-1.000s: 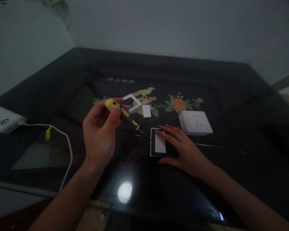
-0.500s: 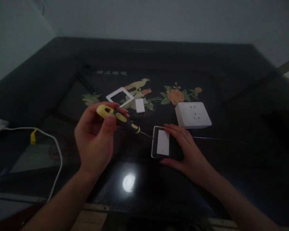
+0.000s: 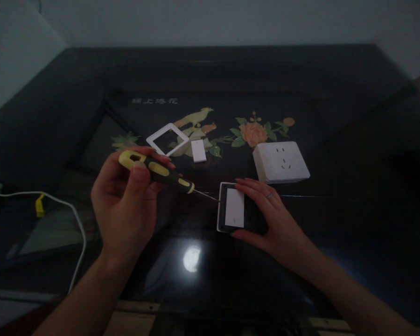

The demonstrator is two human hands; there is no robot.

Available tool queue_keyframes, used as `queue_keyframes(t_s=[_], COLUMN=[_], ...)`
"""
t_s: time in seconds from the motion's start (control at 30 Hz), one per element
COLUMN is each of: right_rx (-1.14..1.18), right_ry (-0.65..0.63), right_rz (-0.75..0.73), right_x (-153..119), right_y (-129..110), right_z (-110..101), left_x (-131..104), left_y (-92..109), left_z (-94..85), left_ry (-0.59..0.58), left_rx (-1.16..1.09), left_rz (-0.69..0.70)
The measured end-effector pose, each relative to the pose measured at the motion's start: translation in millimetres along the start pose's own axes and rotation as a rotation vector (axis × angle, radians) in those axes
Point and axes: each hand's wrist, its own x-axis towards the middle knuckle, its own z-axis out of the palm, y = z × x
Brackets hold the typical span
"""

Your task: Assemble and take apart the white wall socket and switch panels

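The left hand (image 3: 124, 200) is gripping a yellow and black screwdriver (image 3: 159, 172), its fingers curling round the handle, perhaps so the thin tip is easy to steer. The tip is pointing at the dark left edge of a white switch (image 3: 234, 208), which is lying on the dark surface (image 3: 343, 163). The right hand (image 3: 276, 224) is holding the switch, fingers at the far edge and thumb at the near one, probably to stop it sliding. A square frame (image 3: 182, 139), a small plate (image 3: 198, 150) and a socket box (image 3: 282, 161) are sitting farther back, maybe leaving working room.
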Motion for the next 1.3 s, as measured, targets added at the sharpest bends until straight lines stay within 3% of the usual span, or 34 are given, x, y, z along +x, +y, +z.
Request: queue_keyframes(t_s=[0.33,0.5,0.67,0.9,1.1,1.3], right_rx=[-0.078,-0.116,-0.125,-0.142,-0.137,-0.135], right_ry=[-0.022,-0.020,-0.017,-0.005,-0.004,-0.007], right_rz=[-0.028,-0.057,-0.054,-0.057,-0.058,-0.048], right_x=[0.2,0.2,0.6,0.4,-0.2,1.1], right_y=[1.1,1.4,0.2,-0.6,-1.0,-0.4], right_z=[-1.1,-1.2,-1.0,-0.5,-1.2,-0.1], left_x=[0.0,3.7,13.2,26.4,34.9,38.7], left_y=[-0.9,-0.8,8.0,26.1,28.5,30.8], left_z=[-0.7,-4.9,-16.5,-37.6,-40.2,-44.7], left_ry=[-0.022,-0.068,-0.144,-0.321,-0.407,-0.536], left_rx=[0.006,0.016,0.226,0.736,0.908,1.008], left_rz=[-0.030,-0.113,-0.187,-0.275,-0.428,-0.441])
